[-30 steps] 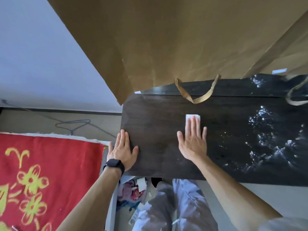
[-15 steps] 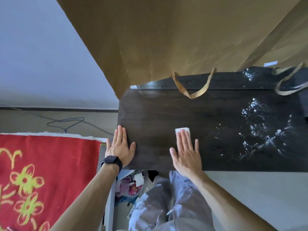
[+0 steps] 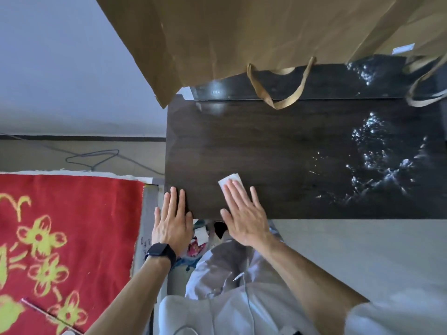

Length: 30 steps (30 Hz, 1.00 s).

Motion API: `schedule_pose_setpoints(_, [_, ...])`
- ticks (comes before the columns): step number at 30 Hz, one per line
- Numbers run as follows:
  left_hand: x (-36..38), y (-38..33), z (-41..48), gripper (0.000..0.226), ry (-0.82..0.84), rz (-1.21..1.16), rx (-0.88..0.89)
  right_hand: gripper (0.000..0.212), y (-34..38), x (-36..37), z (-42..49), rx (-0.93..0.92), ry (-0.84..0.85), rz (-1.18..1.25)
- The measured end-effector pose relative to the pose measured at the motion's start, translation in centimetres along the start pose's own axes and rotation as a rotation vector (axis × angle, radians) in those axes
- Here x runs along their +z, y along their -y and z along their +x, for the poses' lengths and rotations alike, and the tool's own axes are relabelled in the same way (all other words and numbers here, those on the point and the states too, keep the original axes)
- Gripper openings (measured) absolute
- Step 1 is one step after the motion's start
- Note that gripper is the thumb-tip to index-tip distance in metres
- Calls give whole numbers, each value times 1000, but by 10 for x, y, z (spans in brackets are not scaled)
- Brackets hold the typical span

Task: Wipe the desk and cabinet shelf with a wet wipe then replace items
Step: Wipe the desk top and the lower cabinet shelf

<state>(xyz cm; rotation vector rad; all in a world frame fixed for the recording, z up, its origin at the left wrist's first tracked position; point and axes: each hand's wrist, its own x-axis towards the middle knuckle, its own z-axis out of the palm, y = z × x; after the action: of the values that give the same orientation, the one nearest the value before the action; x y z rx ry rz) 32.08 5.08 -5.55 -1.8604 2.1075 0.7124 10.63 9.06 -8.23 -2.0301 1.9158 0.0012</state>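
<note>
A dark wood desk [image 3: 278, 151] fills the middle of the head view. A folded white wet wipe [image 3: 229, 180] lies near its front edge. My right hand [image 3: 244, 213] presses flat on the wipe with straight fingers, the wipe's far end showing past the fingertips. My left hand [image 3: 173, 221], with a black watch on the wrist, rests flat at the desk's front left corner, fingers straight. Wet streaks [image 3: 382, 165] glisten on the desk's right part.
A large brown paper bag [image 3: 242, 37] with ribbon handles hangs over the desk's back edge. A red blanket with yellow flowers [image 3: 60, 238] lies to the left. A cable [image 3: 94, 158] runs along the floor by the wall. Clutter [image 3: 198, 240] sits under the desk front.
My right hand has dragged the wipe from mid-desk toward the front edge and a little left. My left hand has stayed at the front left corner.
</note>
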Motion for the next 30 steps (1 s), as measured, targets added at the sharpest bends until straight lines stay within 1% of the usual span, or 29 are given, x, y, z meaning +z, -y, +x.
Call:
schedule_pose_setpoints(2, [3,-6,3,64,-15,-3,-5,64,-59,-8,-28,264,-25,-50])
schedule_pose_setpoints(4, [6,-13,2,70,-30,7,-32,68,-95,-18,-47,507,-45,-10])
schedule_pose_setpoints(5, [8,-16,1,73,-36,6,-48,71,-95,-20,-47,580,-58,17])
schedule_pose_setpoints(6, [10,-19,0,74,-38,-1,-62,72,-85,-20,-40,603,-74,28])
schedule_pose_setpoints(7, [10,-21,-1,75,-35,-8,-73,73,-67,-18,-32,564,-93,22])
schedule_pose_setpoints(8, [10,-24,0,76,-25,-13,-84,72,-45,-14,-22,460,-95,19])
schedule_pose_setpoints(10, [7,-27,3,73,-17,-15,-92,70,-1,-5,-5,142,-33,23])
schedule_pose_setpoints(12, [4,-28,4,66,-13,-10,-64,67,14,-6,5,-104,22,5])
schedule_pose_setpoints(13, [2,-28,4,64,-17,2,-32,65,5,-9,9,-154,28,-15])
schedule_pose_setpoints(14, [0,-29,5,63,-25,20,7,65,-12,-12,11,-132,24,-34])
schedule_pose_setpoints(15, [-2,-32,6,62,-28,32,43,65,-33,-15,11,-42,3,-48])
schedule_pose_setpoints(16, [-2,-35,9,63,-17,34,66,65,-60,-18,8,103,-36,-58])
schedule_pose_setpoints(18, [1,-45,13,66,6,16,57,68,-112,-29,-2,469,-89,-11])
schedule_pose_setpoints(19, [3,-49,13,67,11,2,30,69,-126,-34,-6,613,-113,44])
schedule_pose_setpoints(20, [5,-54,14,68,16,-15,0,70,-129,-35,-5,709,-143,84])
schedule_pose_setpoints(21, [6,-57,13,69,18,-28,-22,72,-118,-36,1,739,-179,88])
schedule_pose_setpoints(22, [6,-59,13,69,11,-29,-32,72,-100,-35,10,683,-203,69])
schedule_pose_setpoints(23, [6,-60,12,69,4,-22,-34,71,-76,-30,21,548,-204,46])
schedule_pose_setpoints(24, [5,-61,12,70,2,-13,-34,69,-51,-24,31,348,-179,31])
schedule_pose_setpoints(25, [5,-61,14,70,4,-11,-35,68,-29,-18,40,119,-126,21])
schedule_pose_setpoints(26, [4,-61,16,70,7,-12,-35,66,-18,-16,47,-74,-70,1])
schedule_pose_setpoints(27, [3,-61,17,71,8,-8,-32,64,-20,-18,57,-202,-41,-16])
schedule_pose_setpoints(28, [3,-61,17,72,4,4,-27,62,-35,-22,68,-234,-43,-26])
schedule_pose_setpoints(29, [2,-61,17,73,-1,21,-23,62,-56,-27,76,-165,-64,-36])
schedule_pose_setpoints(30, [2,-61,17,73,-3,36,-23,62,-79,-33,81,-28,-80,-47])
